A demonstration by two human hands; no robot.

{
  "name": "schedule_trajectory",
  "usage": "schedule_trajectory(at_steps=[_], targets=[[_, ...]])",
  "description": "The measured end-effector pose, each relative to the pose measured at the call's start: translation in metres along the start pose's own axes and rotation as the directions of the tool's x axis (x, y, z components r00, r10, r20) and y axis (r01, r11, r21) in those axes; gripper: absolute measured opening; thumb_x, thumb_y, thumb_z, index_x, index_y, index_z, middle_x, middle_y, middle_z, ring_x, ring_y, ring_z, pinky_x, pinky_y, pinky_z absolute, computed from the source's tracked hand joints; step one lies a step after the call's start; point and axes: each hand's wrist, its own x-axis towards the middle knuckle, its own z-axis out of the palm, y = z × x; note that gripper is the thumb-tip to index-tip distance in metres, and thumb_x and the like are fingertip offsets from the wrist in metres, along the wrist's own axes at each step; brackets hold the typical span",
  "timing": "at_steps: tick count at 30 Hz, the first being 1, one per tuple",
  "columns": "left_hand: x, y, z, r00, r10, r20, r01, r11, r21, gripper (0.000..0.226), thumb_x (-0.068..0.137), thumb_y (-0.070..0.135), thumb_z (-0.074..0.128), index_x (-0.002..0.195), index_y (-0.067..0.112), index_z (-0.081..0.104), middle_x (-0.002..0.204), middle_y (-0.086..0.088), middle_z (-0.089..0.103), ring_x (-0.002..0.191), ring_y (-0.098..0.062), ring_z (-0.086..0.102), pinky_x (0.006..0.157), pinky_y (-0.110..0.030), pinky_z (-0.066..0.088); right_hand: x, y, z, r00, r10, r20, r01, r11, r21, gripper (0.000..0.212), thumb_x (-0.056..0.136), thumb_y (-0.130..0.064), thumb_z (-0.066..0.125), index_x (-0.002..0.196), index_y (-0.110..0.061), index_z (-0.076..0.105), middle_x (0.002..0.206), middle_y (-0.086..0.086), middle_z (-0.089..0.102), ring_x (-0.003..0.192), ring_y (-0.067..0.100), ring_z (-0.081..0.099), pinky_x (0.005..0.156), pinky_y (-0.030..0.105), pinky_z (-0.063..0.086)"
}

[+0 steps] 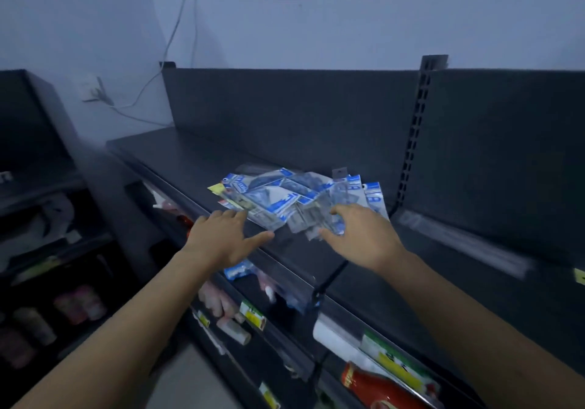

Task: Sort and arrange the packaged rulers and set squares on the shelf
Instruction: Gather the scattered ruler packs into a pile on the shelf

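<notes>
Loosely, the packaged rulers and set squares [294, 199] are heaped in a low, untidy pile on the top shelf [190, 158], near its front edge and just left of the slotted upright [414, 130]. The packets are seen to be clear plastic sleeves with blue-and-white printed cards; they are overlapped at many angles, and one yellow tag is shown at the pile's left end. Print on the cards is too blurred to be read.

The left hand [221, 237] is held flat with a wide grip, fingers straight and spread, its fingertips at the pile's left front corner. The right hand [361, 237] is laid over the pile's right front part, with fingers above the clear sleeves and the thumb at their near edge; whether that grip is closed on a packet cannot be told.

Behind the pile a dark back panel [285, 114] is seen. On the lower shelves, yellow-and-green price labels [253, 313] and a red bottle [376, 386] are visible.
</notes>
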Motion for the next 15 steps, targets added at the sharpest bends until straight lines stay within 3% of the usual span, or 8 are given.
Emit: schedule_trajectory(at_steps=[3,6,10,13,15], targets=[[0.055,-0.026,0.003,0.999,0.033,0.032,-0.034,0.999,0.024,0.084,0.085,0.076,0.030,0.146,0.019,0.033,0.151,-0.006,0.040,0.136,-0.027,0.037,0.107,-0.042,0.031,0.059,-0.009,0.023,0.999,-0.007,0.054,0.006,1.000,0.020,0.039,0.092,-0.045,0.052,0.119,-0.017,0.056,0.113,0.003,0.064,0.102,0.023,0.060,0.081,0.035,0.050],[0.110,-0.046,0.010,0.992,0.108,0.064,-0.112,0.992,0.062,0.061,0.092,0.061,0.039,0.141,0.024,0.039,0.143,-0.003,0.047,0.129,-0.025,0.044,0.104,-0.039,0.036,0.111,-0.016,0.050,0.997,-0.001,0.081,-0.001,1.000,0.020,0.036,0.093,-0.040,0.049,0.120,-0.018,0.056,0.120,0.003,0.063,0.111,0.024,0.057,0.090,0.034,0.047],[0.172,-0.060,0.021,0.967,0.224,0.120,-0.216,0.973,-0.075,0.048,0.094,0.049,0.046,0.139,0.030,0.045,0.139,0.000,0.050,0.128,-0.022,0.047,0.101,-0.035,0.041,0.164,-0.027,0.081,0.998,-0.001,0.062,-0.002,0.998,0.056,0.034,0.093,-0.036,0.052,0.122,-0.021,0.058,0.122,0.000,0.063,0.115,0.021,0.056,0.091,0.031,0.045],[0.204,-0.068,0.031,0.963,0.266,0.048,-0.259,0.959,-0.116,0.041,0.095,0.047,0.046,0.132,0.029,0.050,0.132,0.001,0.055,0.118,-0.024,0.053,0.095,-0.035,0.044,0.187,-0.044,0.101,0.996,-0.020,0.085,0.015,0.998,0.056,0.033,0.093,-0.037,0.052,0.117,-0.015,0.060,0.111,0.004,0.066,0.106,0.025,0.059,0.085,0.034,0.049],[0.225,-0.073,0.035,0.966,0.253,-0.049,-0.257,0.953,-0.163,0.048,0.093,0.048,0.050,0.137,0.030,0.045,0.133,0.001,0.055,0.118,-0.025,0.055,0.093,-0.035,0.044,0.201,-0.055,0.112,0.996,-0.049,0.076,0.051,0.998,-0.030,0.038,0.093,-0.043,0.050,0.117,-0.014,0.057,0.109,0.006,0.063,0.104,0.027,0.058,0.079,0.033,0.046]])
